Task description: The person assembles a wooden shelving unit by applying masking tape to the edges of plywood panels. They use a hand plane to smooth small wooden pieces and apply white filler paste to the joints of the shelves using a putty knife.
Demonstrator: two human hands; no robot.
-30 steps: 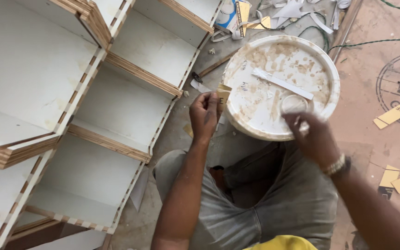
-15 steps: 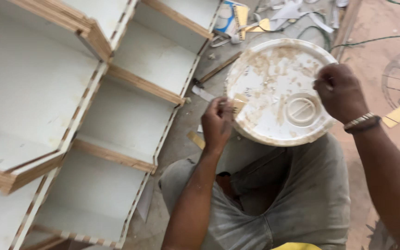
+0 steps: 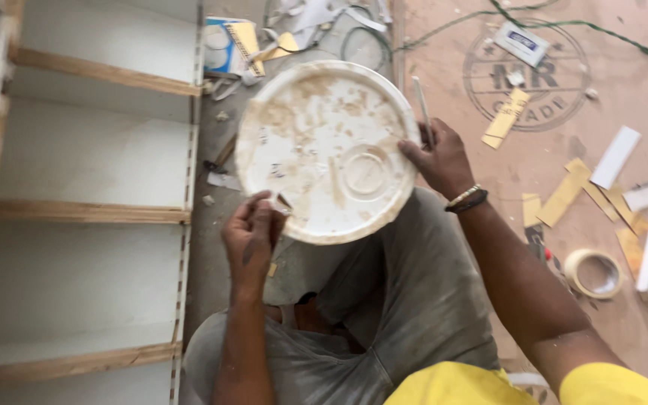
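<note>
White shelf unit (image 3: 91,150) left; brown board floor (image 3: 564,97) (scrap-littered) right

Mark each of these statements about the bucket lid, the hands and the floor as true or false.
1. The right hand holds a thin white stick at the bucket lid's edge. True.
2. The lid is clean. False: brown smears cover it.
3. The left hand is at the lid's near rim. True.
4. The roll of tape lies on the lid. False: it lies on the brown board, to the right.
5. The white shelf unit lies on the left. True.
</note>
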